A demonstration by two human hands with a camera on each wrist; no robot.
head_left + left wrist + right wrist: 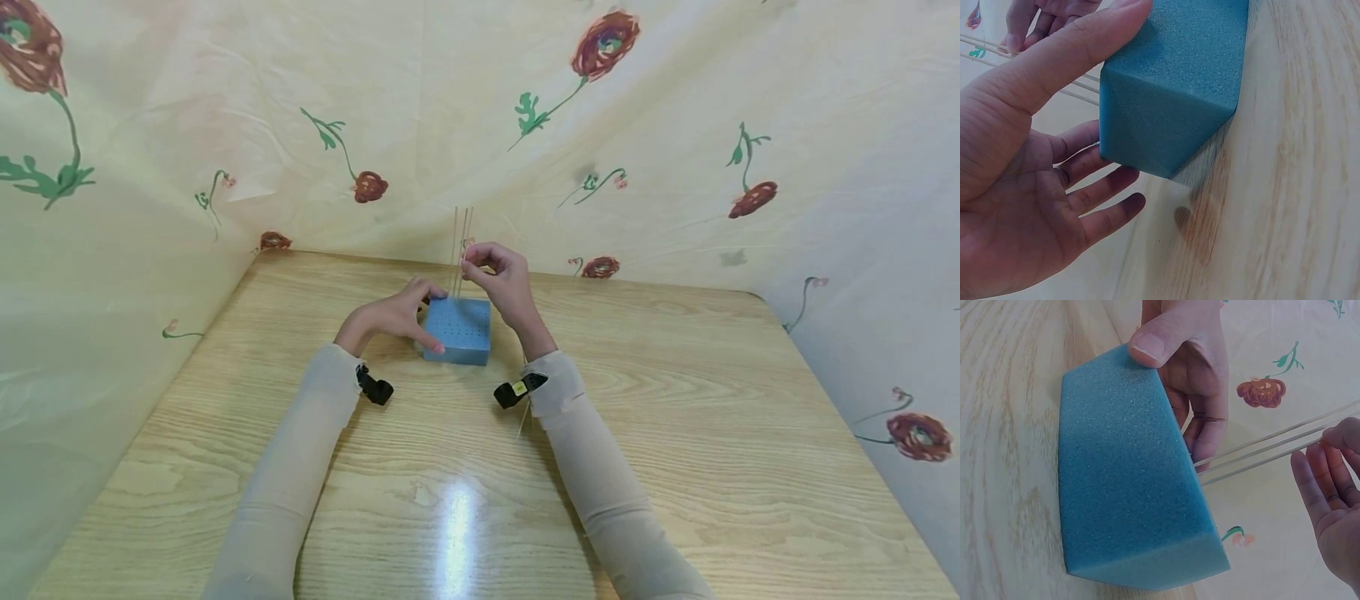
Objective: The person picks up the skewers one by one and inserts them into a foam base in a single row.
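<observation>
A blue foam block [461,323] with rows of small holes in its top sits on the table. My left hand [393,317] holds it at the left side, thumb on the near face and fingers round the back, as the left wrist view shows. Several thin wooden sticks [1254,442] stand upright from the far part of the block's top. My right hand [507,282] is above the block's far right side, pinching one of these sticks between thumb and index finger. In the right wrist view, the pinched stick's lower end reaches the block's top.
More thin sticks [523,421] lie on the wooden table [675,400], partly hidden under my right forearm. A flower-patterned cloth [450,100] hangs behind the table and along both sides. Each wrist carries a small black camera.
</observation>
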